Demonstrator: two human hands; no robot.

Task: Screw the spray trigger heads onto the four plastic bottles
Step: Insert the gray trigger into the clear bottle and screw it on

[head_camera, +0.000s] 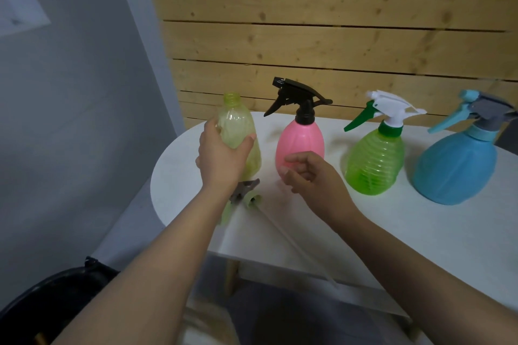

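White table has blue, green and pink bottles capped. Left hand fingers wrap the open yellow bottle. Right hand loosely curled, empty. Loose trigger head lies under the left wrist.

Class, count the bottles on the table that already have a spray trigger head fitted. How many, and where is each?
3. The pink bottle at centre, the green ribbed bottle to its right, and the blue bottle far right. The yellow-green bottle, held by the left hand, has none.
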